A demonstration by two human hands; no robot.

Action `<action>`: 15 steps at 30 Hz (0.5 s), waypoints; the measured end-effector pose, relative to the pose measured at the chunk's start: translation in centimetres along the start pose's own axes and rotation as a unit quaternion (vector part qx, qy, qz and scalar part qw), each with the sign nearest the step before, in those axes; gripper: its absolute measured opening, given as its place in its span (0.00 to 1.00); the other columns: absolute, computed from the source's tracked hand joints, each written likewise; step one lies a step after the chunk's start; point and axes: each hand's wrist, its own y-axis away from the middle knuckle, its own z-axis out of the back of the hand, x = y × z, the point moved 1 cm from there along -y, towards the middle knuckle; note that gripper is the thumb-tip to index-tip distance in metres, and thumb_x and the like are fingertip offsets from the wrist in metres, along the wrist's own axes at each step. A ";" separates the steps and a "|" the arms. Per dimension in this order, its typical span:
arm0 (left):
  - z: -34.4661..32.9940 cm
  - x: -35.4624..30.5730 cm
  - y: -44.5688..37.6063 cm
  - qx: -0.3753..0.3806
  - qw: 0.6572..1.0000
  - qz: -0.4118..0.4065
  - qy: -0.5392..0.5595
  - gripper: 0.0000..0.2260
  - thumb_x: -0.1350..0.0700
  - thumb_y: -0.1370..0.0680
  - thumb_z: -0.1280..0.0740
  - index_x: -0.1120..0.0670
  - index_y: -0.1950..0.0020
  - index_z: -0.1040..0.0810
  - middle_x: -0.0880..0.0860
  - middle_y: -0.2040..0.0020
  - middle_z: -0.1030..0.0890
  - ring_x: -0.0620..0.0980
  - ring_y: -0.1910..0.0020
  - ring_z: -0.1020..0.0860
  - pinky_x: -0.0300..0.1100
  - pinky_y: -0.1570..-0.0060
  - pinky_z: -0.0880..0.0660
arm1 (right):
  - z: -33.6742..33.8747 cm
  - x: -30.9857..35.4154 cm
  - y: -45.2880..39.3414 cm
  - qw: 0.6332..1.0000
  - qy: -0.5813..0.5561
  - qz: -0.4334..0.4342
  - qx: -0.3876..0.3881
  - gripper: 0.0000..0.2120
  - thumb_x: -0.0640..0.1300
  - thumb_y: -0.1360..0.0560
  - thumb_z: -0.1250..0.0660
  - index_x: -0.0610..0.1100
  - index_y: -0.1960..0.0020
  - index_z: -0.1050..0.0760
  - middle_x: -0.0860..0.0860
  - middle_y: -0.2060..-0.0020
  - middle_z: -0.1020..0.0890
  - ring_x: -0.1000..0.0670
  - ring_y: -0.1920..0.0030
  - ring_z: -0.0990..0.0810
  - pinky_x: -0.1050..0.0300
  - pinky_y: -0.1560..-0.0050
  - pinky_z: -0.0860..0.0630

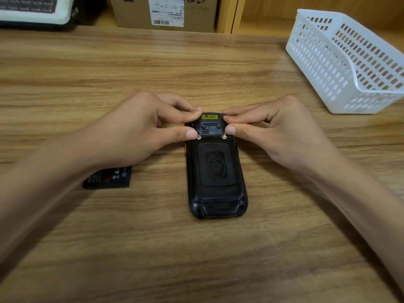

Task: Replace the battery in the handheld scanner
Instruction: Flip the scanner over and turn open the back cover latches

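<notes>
At mid-table (65,62), the scanner (216,169) lies face down, back cover (217,165) on and seated flush as far as I can see. Both hands pinch at its far end: left hand (131,132) with thumb tip beside the left screw (199,137), forefinger on the top edge; right hand (282,132) mirrored, thumb tip touching or just beside the right screw (224,136). Fingers narrow, curled in, nothing carried in either; they press on the scanner itself.

A loose battery (108,177) sits on the table just left of the scanner, partly under the left forearm (old or new, cannot tell). White basket (341,62) at far right, well apart, contents not visible.

Judgement: either the cover is being fastened after a swap, or the latches are being undone at the start. The loose battery plus closed cover leans toward late stage, locking up. If so, left to do: finish both screws, maybe flip and test. If not, everything after unlocking is left.
</notes>
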 end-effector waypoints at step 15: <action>0.4 0.4 -0.1 -0.033 0.978 -0.156 -0.137 0.16 0.53 0.23 0.31 0.58 0.37 0.19 0.49 0.39 0.19 0.42 0.40 0.21 0.38 0.39 0.26 | 0.1 -0.2 0.0 1.000 -0.023 -0.012 0.004 0.09 0.41 0.29 0.24 0.55 0.53 0.16 0.61 0.54 0.16 0.68 0.47 0.18 0.72 0.42 0.26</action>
